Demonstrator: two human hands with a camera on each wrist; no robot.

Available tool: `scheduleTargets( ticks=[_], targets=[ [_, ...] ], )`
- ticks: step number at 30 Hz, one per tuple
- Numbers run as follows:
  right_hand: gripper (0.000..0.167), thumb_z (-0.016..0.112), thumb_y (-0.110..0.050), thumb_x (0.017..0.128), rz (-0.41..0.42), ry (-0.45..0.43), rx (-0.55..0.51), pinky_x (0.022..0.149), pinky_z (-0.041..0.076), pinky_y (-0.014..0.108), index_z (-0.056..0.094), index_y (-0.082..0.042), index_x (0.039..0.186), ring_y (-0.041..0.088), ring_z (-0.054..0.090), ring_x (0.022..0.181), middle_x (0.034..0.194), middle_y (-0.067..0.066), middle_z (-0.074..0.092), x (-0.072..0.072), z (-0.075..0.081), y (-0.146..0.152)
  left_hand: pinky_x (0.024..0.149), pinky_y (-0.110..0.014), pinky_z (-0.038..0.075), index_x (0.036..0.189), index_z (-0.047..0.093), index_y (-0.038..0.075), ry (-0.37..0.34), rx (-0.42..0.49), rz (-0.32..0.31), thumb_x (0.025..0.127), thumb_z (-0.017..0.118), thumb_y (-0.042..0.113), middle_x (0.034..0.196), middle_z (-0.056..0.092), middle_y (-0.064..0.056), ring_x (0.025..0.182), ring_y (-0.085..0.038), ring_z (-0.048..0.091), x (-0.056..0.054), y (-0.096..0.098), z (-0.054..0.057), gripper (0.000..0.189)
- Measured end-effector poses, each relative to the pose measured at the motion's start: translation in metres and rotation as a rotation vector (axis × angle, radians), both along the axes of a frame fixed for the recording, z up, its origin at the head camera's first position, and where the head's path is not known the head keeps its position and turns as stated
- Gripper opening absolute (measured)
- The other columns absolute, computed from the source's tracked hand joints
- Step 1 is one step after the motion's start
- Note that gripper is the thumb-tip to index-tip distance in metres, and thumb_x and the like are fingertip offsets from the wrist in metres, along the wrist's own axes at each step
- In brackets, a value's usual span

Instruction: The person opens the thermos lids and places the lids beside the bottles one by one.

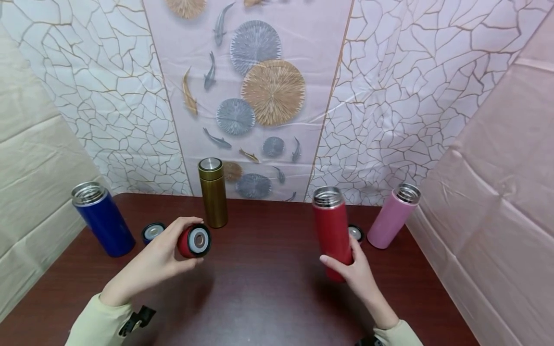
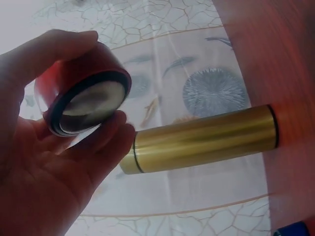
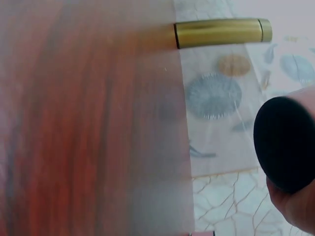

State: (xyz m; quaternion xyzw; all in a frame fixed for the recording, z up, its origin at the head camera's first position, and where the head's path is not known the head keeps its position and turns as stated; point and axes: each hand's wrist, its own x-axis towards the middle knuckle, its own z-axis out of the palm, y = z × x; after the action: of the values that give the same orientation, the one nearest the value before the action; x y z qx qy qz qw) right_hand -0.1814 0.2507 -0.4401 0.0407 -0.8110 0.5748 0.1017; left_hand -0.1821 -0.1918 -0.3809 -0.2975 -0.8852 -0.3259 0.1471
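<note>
My left hand (image 1: pixel 162 257) pinches a red flask lid (image 1: pixel 183 244) between thumb and fingers, its pale inner side with a round centre turned toward the head camera. In the left wrist view the lid's shiny metal top (image 2: pixel 93 107) shows inside a black ring. On the other side, my right hand (image 1: pixel 360 276) grips a red vacuum flask (image 1: pixel 331 226) low on its body. That flask has no lid on, and its bare steel mouth (image 1: pixel 327 196) points up with a slight tilt. Its black base (image 3: pixel 284 142) fills the right edge of the right wrist view.
A gold flask (image 1: pixel 213 197) with its lid on stands at the back of the dark red table (image 1: pixel 259 293). Lidless blue (image 1: pixel 106 223) and pink (image 1: pixel 393 218) flasks stand left and right. A blue lid (image 1: pixel 152 232) and another lid (image 1: pixel 356 232) lie near them. Patterned cloth (image 1: pixel 368 120) hangs behind.
</note>
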Motion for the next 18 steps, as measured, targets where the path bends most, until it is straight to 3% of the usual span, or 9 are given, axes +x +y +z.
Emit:
scheduleTargets(
  ticks=[4,8,13,18],
  targets=[
    [0.075,0.08,-0.02,0.087,-0.033,-0.054,-0.065,0.093,0.046,0.028,0.034,-0.018,0.146,0.019,0.048,0.12,0.134,0.004,0.051,-0.004,0.004,0.011,0.086,-0.022,0.051,0.141,0.049,0.016,-0.015,0.013,-0.018,0.073,0.091,0.016,0.131,0.055,0.009,0.109,-0.008,0.058,-0.005,0.0,-0.003,0.081],
    [0.079,0.08,-0.012,0.086,-0.076,-0.023,-0.134,0.093,0.043,0.022,0.03,-0.022,0.147,0.017,0.045,0.123,0.136,0.0,0.047,-0.006,0.003,0.019,0.086,-0.027,0.052,0.144,0.048,0.021,-0.04,0.0,-0.009,0.074,0.092,0.02,0.135,0.055,0.008,0.111,-0.008,0.058,-0.008,0.001,-0.006,0.083],
    [0.08,0.08,0.002,0.083,-0.085,0.055,-0.235,0.095,0.045,0.021,0.035,-0.021,0.145,0.012,0.058,0.119,0.133,0.001,0.056,-0.01,-0.004,0.027,0.084,-0.034,0.052,0.144,0.049,0.02,-0.089,-0.011,0.013,0.075,0.091,0.022,0.133,0.059,0.002,0.109,-0.012,0.058,-0.015,0.001,-0.014,0.081],
    [0.074,0.08,0.0,0.083,-0.144,0.027,-0.251,0.093,0.045,0.018,0.038,-0.023,0.139,0.01,0.058,0.115,0.127,-0.002,0.059,-0.01,-0.009,0.035,0.078,-0.034,0.054,0.142,0.049,0.021,-0.179,0.005,-0.006,0.075,0.091,0.024,0.125,0.065,0.002,0.098,-0.01,0.062,-0.024,0.003,-0.026,0.079]
  ],
)
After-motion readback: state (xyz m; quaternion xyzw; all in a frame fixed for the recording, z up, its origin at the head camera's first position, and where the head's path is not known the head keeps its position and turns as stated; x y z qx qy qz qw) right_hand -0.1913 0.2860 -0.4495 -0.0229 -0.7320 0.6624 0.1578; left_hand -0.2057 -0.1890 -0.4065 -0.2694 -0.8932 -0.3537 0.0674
